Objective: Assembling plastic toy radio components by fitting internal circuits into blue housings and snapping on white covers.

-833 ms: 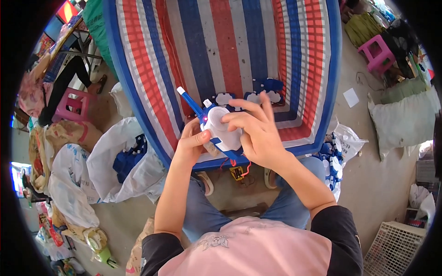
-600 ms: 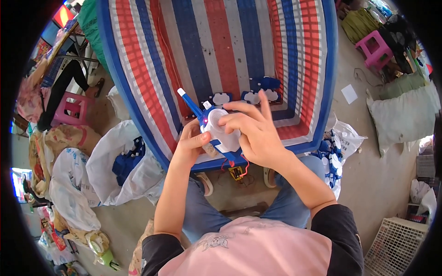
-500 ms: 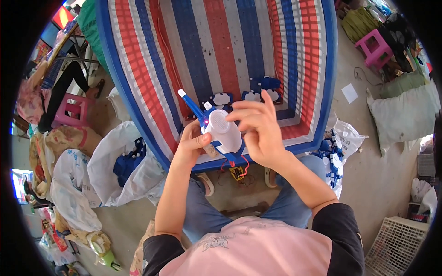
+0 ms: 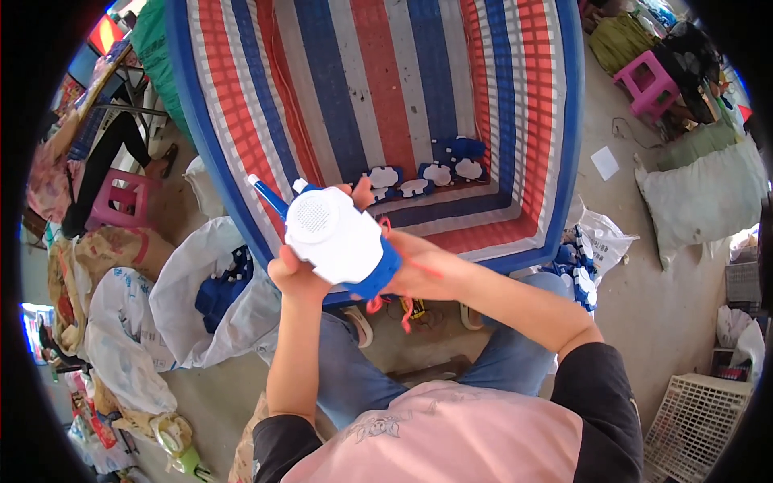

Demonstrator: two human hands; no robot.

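A big striped tarp bin, red, white and blue, fills the upper middle of the frame, with a few more blue-and-white toy pieces lying near its lower wall. Left of it, at mid-left, a white sack gapes with blue parts inside; another heap of blue-and-white pieces sits at right beside the knee.

The white-and-blue toy handset, with a round speaker grille and a blue antenna pointing to the upper left, is held in the air at centre frame, above the bin's near rim.

Risk, as I judge it: the red cord dangling beneath the handset could snag on a finger or the bin edge, and the shell could slip, since it is gripped only at its ends.

The left hand is closed on the handset's lower left edge, fingers curled under it. The right hand wraps the blue lower end from behind, a fingertip showing above the top. Both are clamped on the one piece, close together.
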